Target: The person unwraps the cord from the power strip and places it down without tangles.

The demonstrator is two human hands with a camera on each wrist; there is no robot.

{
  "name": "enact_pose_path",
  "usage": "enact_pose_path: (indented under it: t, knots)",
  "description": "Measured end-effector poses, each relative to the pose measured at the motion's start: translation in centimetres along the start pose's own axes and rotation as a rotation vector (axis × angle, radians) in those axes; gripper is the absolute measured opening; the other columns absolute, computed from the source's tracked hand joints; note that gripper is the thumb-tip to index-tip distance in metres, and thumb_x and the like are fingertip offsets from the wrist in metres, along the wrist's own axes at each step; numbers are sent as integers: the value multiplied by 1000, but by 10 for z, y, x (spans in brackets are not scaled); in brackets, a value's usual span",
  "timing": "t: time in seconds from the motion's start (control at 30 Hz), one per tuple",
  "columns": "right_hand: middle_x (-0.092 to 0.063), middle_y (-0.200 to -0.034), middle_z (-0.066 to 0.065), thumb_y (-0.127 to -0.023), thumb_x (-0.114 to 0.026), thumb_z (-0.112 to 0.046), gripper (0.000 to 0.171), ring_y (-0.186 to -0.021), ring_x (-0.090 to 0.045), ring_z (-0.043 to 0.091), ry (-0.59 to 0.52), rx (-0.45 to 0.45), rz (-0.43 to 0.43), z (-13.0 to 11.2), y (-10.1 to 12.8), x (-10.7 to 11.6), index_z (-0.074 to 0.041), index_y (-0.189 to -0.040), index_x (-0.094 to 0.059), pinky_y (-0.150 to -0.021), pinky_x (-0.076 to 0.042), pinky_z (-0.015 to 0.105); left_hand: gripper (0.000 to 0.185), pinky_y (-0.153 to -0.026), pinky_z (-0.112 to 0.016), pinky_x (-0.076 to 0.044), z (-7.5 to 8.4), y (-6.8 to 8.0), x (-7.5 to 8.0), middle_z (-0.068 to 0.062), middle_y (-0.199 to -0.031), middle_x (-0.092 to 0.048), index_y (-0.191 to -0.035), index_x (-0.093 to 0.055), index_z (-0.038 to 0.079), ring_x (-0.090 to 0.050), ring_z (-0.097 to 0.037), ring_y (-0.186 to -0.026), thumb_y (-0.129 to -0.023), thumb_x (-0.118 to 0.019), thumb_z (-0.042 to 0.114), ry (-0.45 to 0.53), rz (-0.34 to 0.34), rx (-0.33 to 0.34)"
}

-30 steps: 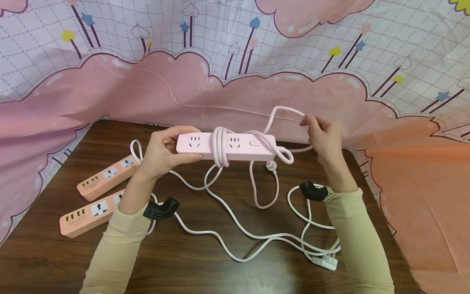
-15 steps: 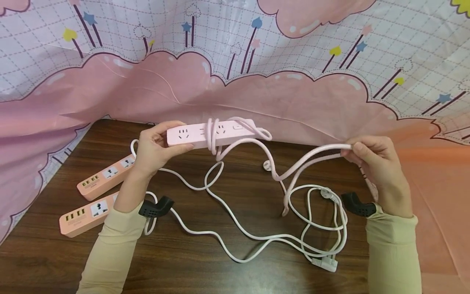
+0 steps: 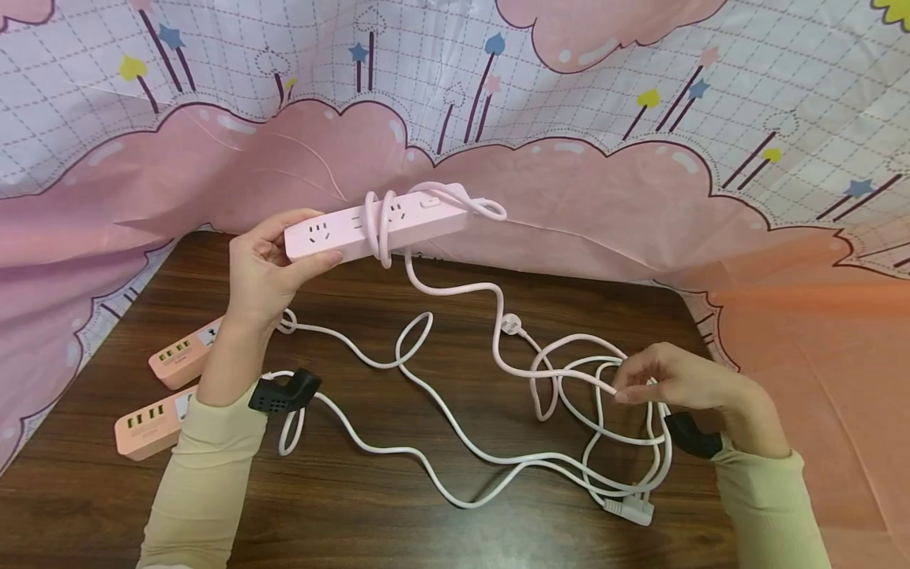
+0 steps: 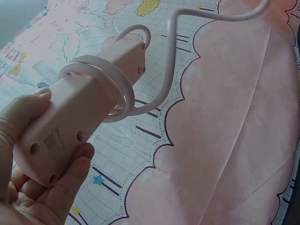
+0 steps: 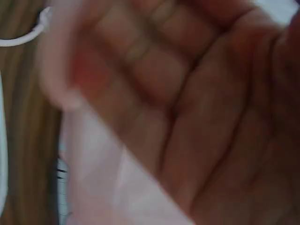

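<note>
My left hand (image 3: 266,265) grips the left end of a pink power strip (image 3: 341,231), thumb in front, and holds it tilted up above the table. Two turns of the strip's pink cord (image 3: 455,289) wrap its middle, and another loop lies over the switch end. In the left wrist view, the strip's underside (image 4: 65,122) shows, with screw holes and a small code label. Low at the right, my right hand (image 3: 682,379) pinches the loose cord between thumb and fingers. Its fingers are blurred in the right wrist view.
Two orange power strips (image 3: 152,427) lie at the left of the brown table (image 3: 370,506). Their white cords (image 3: 455,427) cross it to a tangle and a white plug (image 3: 629,510) at the right. A round plug (image 3: 510,324) lies mid-table. A patterned cloth (image 3: 569,190) stands behind.
My right hand has swung right and down, drawing the cord off the strip; one fewer turn remains around its middle. The left hand has shifted left and up, tilting the strip.
</note>
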State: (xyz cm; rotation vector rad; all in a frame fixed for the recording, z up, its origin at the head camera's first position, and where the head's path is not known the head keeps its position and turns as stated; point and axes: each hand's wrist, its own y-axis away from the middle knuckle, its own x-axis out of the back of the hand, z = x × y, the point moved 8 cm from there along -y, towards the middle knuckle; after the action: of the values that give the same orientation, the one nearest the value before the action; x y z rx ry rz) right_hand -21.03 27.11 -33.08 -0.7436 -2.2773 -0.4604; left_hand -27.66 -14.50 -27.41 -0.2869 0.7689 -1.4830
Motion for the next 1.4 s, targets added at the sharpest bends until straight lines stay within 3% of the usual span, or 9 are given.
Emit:
enact_pose_path:
  t: [0.2,0.43,0.73,0.9,1.03,1.13,1.23,1.3,1.4]
  knots:
    - [-57,-68,-14,-84,-69,-13,8,-62,-45,-2,104,-198,1,42,-15,-22,-13,-77,-69,-54,-41,20,39,-66,-19,-50,1,1,-2,-6,-89,-69,-99,-67,-10,-59,-13,-76,-63,-64,-27,31,5,2]
    - [-62,-75,-7,-83,-69,-10,7,-71,-52,3,264,-146,100,65,-32,-38,-7,-77,-71,-64,-45,26,39,-67,-19,-50,1,2,-5,-4,-89,-69,-103,-58,-20,-59,-12,-77,-64,-66,-24,8,-26,-19]
    - [-63,-76,1,-81,-69,-1,3,-72,-57,10,298,8,158,72,-49,-53,-2,-80,-71,-64,-48,28,39,-67,-20,-50,2,2,-9,-5,-91,-68,-103,-58,-20,-59,-14,-79,-66,-70,-19,23,-53,-46]
    - [-66,-81,-2,-86,-66,-9,11,-73,-56,7,254,-133,46,77,-61,-53,0,-89,-71,-65,-47,27,41,-68,-20,-51,2,2,-14,-5,-92,-68,-104,-60,-18,-59,-14,-80,-65,-69,-22,33,-67,-26]
    - [-69,-91,7,-86,-64,-8,22,-78,-63,16,223,-168,147,58,-78,-34,4,-104,-66,-71,-51,34,41,-68,-20,-51,0,3,-18,-5,-92,-68,-103,-62,-16,-59,-14,-79,-63,-67,-25,30,-66,-4]
    - [-64,-111,16,-84,-66,-6,39,-98,-62,27,216,-41,342,27,-99,-20,5,-121,-57,-86,-48,42,42,-68,-21,-51,0,4,-21,-6,-91,-68,-100,-65,-11,-59,-14,-79,-62,-65,-27,51,-73,7]
    - [-50,-134,15,-87,-65,-9,54,-123,-46,27,154,96,402,-2,-122,-22,1,-136,-44,-101,-37,43,44,-68,-21,-51,-2,5,-25,-7,-91,-67,-99,-68,-6,-59,-15,-79,-62,-65,-28,57,-91,18]
    - [-50,-135,12,-90,-61,-9,49,-124,-45,25,63,154,372,-15,-135,-30,0,-135,-44,-102,-36,41,45,-67,-21,-52,-3,7,-27,-7,-91,-67,-99,-68,-4,-59,-14,-79,-62,-65,-28,44,-104,22]
    - [-61,-113,8,-93,-55,-3,25,-106,-57,23,-83,205,362,-27,-147,-36,2,-117,-58,-91,-45,33,45,-67,-21,-52,-5,8,-27,-7,-92,-67,-99,-68,-3,-59,-15,-79,-62,-66,-28,28,-117,30]
